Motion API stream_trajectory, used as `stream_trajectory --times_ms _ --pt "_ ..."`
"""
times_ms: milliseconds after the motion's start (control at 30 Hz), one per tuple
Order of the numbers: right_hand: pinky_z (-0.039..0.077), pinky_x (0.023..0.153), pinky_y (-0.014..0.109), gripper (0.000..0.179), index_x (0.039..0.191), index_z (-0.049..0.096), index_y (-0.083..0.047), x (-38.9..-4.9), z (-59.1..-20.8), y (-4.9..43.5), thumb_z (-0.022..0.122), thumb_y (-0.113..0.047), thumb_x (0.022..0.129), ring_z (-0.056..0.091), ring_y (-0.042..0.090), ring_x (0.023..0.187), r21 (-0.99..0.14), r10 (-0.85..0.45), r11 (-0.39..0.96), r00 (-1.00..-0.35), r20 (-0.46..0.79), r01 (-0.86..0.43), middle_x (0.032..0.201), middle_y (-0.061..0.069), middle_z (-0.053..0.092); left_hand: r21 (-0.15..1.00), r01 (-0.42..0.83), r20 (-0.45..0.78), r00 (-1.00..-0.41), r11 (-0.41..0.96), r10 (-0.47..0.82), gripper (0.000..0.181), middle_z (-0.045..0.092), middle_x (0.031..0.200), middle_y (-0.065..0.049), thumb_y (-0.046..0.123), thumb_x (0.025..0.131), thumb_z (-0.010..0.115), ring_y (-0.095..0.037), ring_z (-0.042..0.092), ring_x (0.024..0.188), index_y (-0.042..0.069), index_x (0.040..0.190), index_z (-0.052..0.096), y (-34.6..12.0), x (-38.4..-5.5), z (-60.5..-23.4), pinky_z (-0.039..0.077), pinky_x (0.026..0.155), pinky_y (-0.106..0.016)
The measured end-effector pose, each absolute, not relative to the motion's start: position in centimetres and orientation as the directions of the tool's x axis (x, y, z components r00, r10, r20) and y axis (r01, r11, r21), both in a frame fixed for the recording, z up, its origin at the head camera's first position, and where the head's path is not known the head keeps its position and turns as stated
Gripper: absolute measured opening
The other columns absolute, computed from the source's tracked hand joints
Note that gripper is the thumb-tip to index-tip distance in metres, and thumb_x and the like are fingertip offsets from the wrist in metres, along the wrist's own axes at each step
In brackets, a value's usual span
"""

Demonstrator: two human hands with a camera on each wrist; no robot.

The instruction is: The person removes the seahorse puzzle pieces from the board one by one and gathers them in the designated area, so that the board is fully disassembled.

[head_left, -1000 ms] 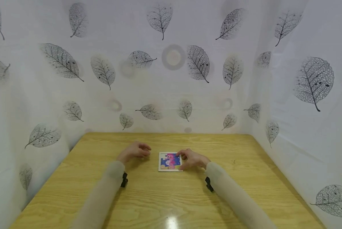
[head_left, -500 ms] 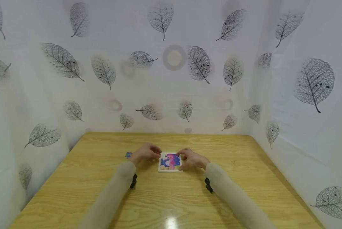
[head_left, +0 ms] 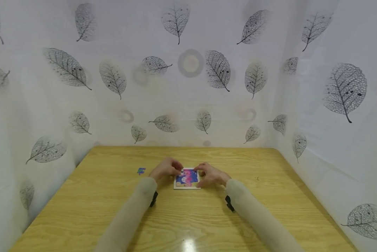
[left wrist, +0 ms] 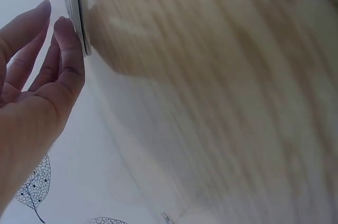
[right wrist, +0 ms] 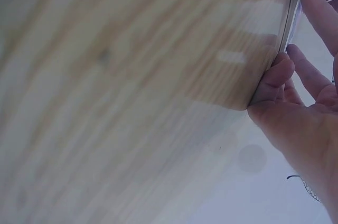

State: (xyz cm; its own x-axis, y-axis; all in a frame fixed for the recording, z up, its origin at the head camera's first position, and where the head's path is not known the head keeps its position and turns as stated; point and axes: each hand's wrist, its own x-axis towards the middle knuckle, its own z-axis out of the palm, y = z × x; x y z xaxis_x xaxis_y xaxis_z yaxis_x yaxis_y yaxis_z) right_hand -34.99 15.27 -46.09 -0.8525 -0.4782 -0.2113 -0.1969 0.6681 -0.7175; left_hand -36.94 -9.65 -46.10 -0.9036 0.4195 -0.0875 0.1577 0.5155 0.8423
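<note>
A small square jigsaw puzzle [head_left: 187, 179] with a white border lies mid-table, showing a pink creature on blue. My left hand [head_left: 169, 168] reaches over its upper left corner and hides part of it. In the left wrist view, the left fingertips [left wrist: 64, 24] are right at the edge of the puzzle board [left wrist: 74, 7]; I cannot tell whether a piece is between them. My right hand [head_left: 210, 174] holds the puzzle's right edge, thumb near the lower corner and a finger near the upper one. A loose puzzle piece [head_left: 141, 170], blue and green, lies left of my left hand.
The wooden table [head_left: 188, 213] is bounded at the back and sides by a white curtain [head_left: 188, 94] printed with grey leaves. A dark wrist strap [head_left: 153, 198] shows at the left sleeve, another strap [head_left: 229, 203] at the right.
My left hand has moved right, from beside the puzzle to over its upper left corner, uncovering the loose piece on the table. My right hand stays at the right edge.
</note>
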Motion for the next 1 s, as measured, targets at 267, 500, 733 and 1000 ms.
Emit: stream_trajectory --times_ms 267,500,733,1000 --pt "0.044 0.104 0.048 0.069 0.137 0.055 -0.017 -35.2 -46.2 15.2 0.085 -0.015 0.075 0.049 0.031 0.126 -0.725 -0.482 0.66 -0.852 -0.205 -0.199 0.146 0.012 0.035 0.836 0.105 -0.127 -0.918 0.539 0.376 0.029 0.067 0.099 -0.011 -0.002 0.078 0.071 -0.018 0.061 0.081 0.0 0.107 0.069 -8.9 -36.8 -46.0 0.054 0.07 -0.028" --pt "0.045 0.104 0.048 0.068 0.137 0.055 -0.016 -35.2 -46.3 15.0 0.085 -0.014 0.075 0.049 0.032 0.126 -0.725 -0.484 0.659 -0.851 -0.204 -0.201 0.143 0.012 0.037 0.811 0.116 -0.113 -0.931 0.573 0.348 0.029 0.069 0.096 -0.01 -0.001 0.076 0.077 -0.018 0.062 0.084 -0.001 0.104 0.069 -8.2 -37.1 -46.1 0.054 0.076 -0.03" --pt "0.045 0.103 0.047 0.068 0.138 0.054 -0.015 -35.1 -46.4 15.0 0.084 -0.014 0.076 0.049 0.033 0.126 -0.702 -0.497 0.675 -0.844 -0.204 -0.227 0.147 0.014 0.033 0.765 0.129 -0.121 -0.933 0.63 0.338 0.029 0.069 0.098 -0.007 0.001 0.077 0.078 -0.019 0.063 0.09 0.003 0.104 0.07 -7.6 -37.3 -46.1 0.052 0.088 -0.036" --pt "0.045 0.103 0.047 0.069 0.137 0.054 -0.015 -35.1 -46.2 15.0 0.084 -0.015 0.076 0.05 0.032 0.125 -0.681 -0.498 0.689 -0.844 -0.2 -0.246 0.146 0.014 0.034 0.768 0.116 -0.147 -0.925 0.63 0.35 0.029 0.069 0.1 -0.008 0.001 0.077 0.078 -0.02 0.062 0.094 0.002 0.106 0.07 -7.6 -37.5 -46.0 0.05 0.093 -0.038"
